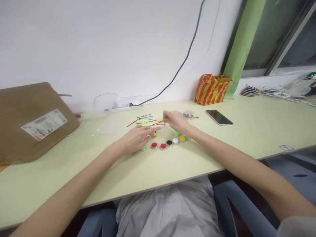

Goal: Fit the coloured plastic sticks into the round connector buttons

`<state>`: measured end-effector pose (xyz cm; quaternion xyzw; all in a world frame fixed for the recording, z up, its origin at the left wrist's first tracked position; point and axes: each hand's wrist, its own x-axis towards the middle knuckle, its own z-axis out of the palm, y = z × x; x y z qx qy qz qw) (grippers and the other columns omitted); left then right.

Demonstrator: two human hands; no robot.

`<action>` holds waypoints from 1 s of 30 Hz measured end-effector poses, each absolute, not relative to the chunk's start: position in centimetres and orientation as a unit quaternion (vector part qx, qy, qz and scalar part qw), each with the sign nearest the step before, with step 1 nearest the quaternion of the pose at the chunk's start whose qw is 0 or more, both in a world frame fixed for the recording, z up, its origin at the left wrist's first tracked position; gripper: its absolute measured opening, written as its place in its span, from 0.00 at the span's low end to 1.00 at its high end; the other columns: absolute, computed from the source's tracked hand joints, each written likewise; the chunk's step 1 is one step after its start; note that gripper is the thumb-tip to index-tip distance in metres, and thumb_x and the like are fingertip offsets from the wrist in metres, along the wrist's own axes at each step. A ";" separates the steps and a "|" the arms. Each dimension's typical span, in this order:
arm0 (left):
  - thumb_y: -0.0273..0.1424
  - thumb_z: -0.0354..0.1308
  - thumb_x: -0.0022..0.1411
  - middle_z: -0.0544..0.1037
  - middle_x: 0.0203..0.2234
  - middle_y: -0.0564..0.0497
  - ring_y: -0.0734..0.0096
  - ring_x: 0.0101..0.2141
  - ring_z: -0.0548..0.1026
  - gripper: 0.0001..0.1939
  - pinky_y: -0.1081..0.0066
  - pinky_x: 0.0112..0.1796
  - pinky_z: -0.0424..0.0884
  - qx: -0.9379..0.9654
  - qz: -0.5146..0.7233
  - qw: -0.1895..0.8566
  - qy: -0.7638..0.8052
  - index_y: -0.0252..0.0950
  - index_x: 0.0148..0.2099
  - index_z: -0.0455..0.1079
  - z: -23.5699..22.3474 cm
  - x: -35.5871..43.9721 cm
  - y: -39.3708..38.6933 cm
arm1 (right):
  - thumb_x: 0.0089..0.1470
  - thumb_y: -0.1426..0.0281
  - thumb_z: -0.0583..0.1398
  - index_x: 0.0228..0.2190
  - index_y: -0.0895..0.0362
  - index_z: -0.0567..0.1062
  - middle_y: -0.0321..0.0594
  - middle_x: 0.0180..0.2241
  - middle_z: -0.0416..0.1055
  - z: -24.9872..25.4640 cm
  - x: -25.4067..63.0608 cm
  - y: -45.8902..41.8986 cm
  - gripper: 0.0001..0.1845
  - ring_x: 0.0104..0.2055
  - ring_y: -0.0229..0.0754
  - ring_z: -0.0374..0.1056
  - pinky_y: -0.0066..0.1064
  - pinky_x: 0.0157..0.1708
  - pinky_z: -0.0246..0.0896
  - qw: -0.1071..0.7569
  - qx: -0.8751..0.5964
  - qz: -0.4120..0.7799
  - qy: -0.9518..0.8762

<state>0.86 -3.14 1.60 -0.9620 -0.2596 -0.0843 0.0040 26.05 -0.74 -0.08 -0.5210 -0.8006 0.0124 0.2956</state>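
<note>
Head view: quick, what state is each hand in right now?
Left hand: open, fingers outstretched by a yellow lid; contact unclear.
Right hand: fingers curled by the red sticks; whether it holds one can't be told.

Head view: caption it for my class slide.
Left hand and right hand near thin coloured sticks and round coloured pieces on pale green tabletop.

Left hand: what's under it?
Peeking out from the left hand: part of a green-topped piece below the thumb and a yellow-topped piece by the fingers. Whatever lies directly beneath the palm is covered and can't be seen.
</note>
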 end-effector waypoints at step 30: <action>0.28 0.46 0.71 0.78 0.55 0.51 0.60 0.50 0.75 0.26 0.59 0.55 0.67 -0.950 -0.130 -0.028 -0.282 0.50 0.67 0.66 1.3 0.9 -3.3 | 0.58 0.75 0.63 0.29 0.59 0.78 0.38 0.30 0.78 -1.2 23.8 -2.5 0.05 0.31 0.36 0.68 0.28 0.32 0.53 0.342 -0.457 0.115 -0.813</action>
